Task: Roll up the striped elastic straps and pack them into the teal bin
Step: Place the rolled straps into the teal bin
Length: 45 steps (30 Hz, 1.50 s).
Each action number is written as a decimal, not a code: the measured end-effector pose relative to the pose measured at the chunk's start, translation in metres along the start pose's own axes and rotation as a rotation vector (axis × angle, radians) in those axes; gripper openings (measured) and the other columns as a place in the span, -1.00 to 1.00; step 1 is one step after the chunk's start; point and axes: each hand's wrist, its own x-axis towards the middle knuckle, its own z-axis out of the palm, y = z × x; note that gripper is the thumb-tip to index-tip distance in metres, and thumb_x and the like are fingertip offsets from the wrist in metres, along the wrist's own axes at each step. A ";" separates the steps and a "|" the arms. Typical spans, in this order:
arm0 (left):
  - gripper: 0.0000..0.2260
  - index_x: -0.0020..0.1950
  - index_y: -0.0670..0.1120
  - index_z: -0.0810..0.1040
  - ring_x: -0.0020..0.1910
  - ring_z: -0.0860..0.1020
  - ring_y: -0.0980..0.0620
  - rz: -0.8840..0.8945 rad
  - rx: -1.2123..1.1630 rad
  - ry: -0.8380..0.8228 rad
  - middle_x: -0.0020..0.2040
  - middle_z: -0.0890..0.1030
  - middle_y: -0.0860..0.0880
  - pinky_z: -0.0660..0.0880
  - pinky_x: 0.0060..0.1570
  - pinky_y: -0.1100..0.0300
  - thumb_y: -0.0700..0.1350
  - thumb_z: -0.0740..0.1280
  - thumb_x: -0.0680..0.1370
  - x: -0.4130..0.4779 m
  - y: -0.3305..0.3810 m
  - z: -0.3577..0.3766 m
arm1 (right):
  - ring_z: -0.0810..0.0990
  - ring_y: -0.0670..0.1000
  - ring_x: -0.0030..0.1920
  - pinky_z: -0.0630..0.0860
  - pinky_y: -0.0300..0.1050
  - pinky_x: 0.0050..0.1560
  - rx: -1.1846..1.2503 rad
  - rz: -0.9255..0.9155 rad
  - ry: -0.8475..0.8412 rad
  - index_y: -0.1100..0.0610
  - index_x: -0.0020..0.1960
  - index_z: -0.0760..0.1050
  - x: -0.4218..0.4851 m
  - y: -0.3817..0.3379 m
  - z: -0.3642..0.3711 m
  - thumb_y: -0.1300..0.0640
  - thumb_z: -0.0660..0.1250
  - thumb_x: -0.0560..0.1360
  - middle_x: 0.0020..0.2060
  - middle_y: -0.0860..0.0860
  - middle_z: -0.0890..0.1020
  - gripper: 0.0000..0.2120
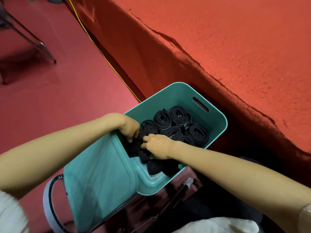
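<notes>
The teal bin (217, 125) stands on a seat beside the red-covered table. Several rolled dark striped straps (178, 125) stand packed on end in its far half. A teal lid (99, 182) leans over the bin's near left side. Both my hands reach into the bin's near half. My left hand (129, 127) curls its fingers on a dark rolled strap (142, 134) near the left wall. My right hand (156, 145) grips that same dark bundle from the right. More dark rolls (159, 167) lie under my right wrist.
A red cloth-covered table (235, 47) rises right of the bin. A yellow cable (101, 51) runs along the red floor by the table's base. Chair legs (42, 46) stand at upper left. A grey-rimmed stool edge (48, 199) shows below the lid.
</notes>
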 end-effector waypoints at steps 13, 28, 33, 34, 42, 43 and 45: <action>-0.76 0.23 -0.08 0.51 0.06 0.52 -0.07 0.049 -0.239 1.161 0.12 0.58 -0.02 0.45 0.00 0.07 -0.13 0.28 0.57 -0.079 -0.017 0.056 | 0.57 -0.08 0.09 0.44 -0.21 0.14 0.833 0.196 0.378 0.09 0.29 0.49 -0.065 -0.003 -0.056 0.02 0.41 0.49 0.07 -0.03 0.61 -0.60; -0.57 0.23 -0.11 0.47 0.20 0.44 -0.02 -0.058 -0.592 1.308 0.18 0.50 -0.04 0.35 0.24 0.05 0.15 0.09 0.57 -0.064 -0.042 0.107 | 0.59 0.10 -0.02 0.28 0.02 0.26 0.459 0.289 0.524 0.11 0.28 0.33 -0.026 -0.085 -0.062 -0.03 0.27 0.47 -0.14 0.01 0.64 -0.57; -0.55 0.32 -0.15 0.43 0.31 0.36 0.02 -0.016 -0.646 1.418 0.27 0.44 -0.06 0.23 0.34 0.17 0.12 0.12 0.58 -0.067 -0.040 0.103 | 0.57 0.01 0.04 0.11 0.01 0.41 0.480 0.313 0.637 0.02 0.29 0.41 -0.045 -0.067 -0.085 -0.02 0.28 0.48 -0.13 -0.05 0.65 -0.60; -0.54 0.35 -0.15 0.40 0.33 0.34 0.03 0.001 -0.655 1.431 0.29 0.43 -0.05 0.22 0.35 0.18 0.12 0.12 0.58 -0.067 -0.037 0.100 | 0.56 0.00 0.04 0.12 0.01 0.41 0.473 0.315 0.651 0.01 0.29 0.42 -0.050 -0.062 -0.091 -0.03 0.29 0.48 -0.13 -0.06 0.64 -0.61; -0.45 0.44 -0.10 0.31 0.41 0.27 0.01 0.011 -0.658 1.409 0.41 0.34 -0.04 0.21 0.42 -0.03 0.18 0.09 0.56 -0.059 -0.018 0.080 | 0.46 -0.11 -0.20 0.41 -0.09 0.07 0.587 0.389 0.759 -0.08 0.24 0.54 -0.092 -0.006 -0.097 0.00 0.33 0.49 -0.24 -0.13 0.55 -0.68; -0.42 0.44 -0.10 0.31 0.42 0.25 -0.01 -0.012 -0.664 1.387 0.42 0.32 -0.05 0.18 0.43 -0.02 0.22 0.07 0.54 -0.057 -0.017 0.079 | 0.50 -0.09 -0.18 0.43 -0.09 0.03 0.605 0.411 0.779 -0.09 0.24 0.55 -0.097 0.003 -0.097 -0.01 0.33 0.50 -0.24 -0.14 0.55 -0.69; -0.37 0.44 -0.09 0.33 0.44 0.21 -0.05 -0.052 -0.675 1.348 0.46 0.27 -0.08 0.13 0.44 0.03 0.27 0.03 0.50 -0.054 -0.014 0.078 | 0.51 -0.10 -0.17 0.42 -0.12 -0.05 0.629 0.471 0.804 -0.11 0.22 0.55 -0.106 0.021 -0.095 -0.01 0.31 0.51 -0.25 -0.15 0.55 -0.72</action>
